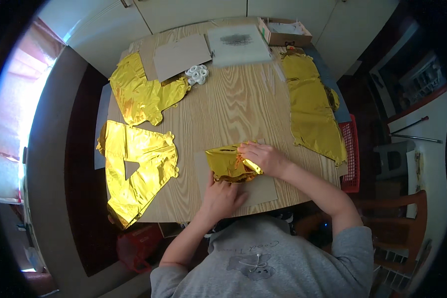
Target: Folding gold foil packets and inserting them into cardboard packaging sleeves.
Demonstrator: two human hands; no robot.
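Note:
A folded gold foil balloon [223, 163] lies on a cardboard sheet [260, 192] at the near side of the table. My right hand [265, 158] is closed on its right part, fingers bent over the shiny fold. Along the near edge, my left hand [222, 199] holds the foil, its fingertips partly hidden by it and the thumb sticking out to the right. A small orange-red patch shows on the foil near my right fingers.
Flat gold foil balloons lie at the near left [159, 156], far left [156, 97] and right [310, 104]. At the back are a grey board [181, 55], a white sheet [238, 44], white ribbon rolls [197, 74] and an open box [285, 34]. A red basket [350, 159] stands beside the table.

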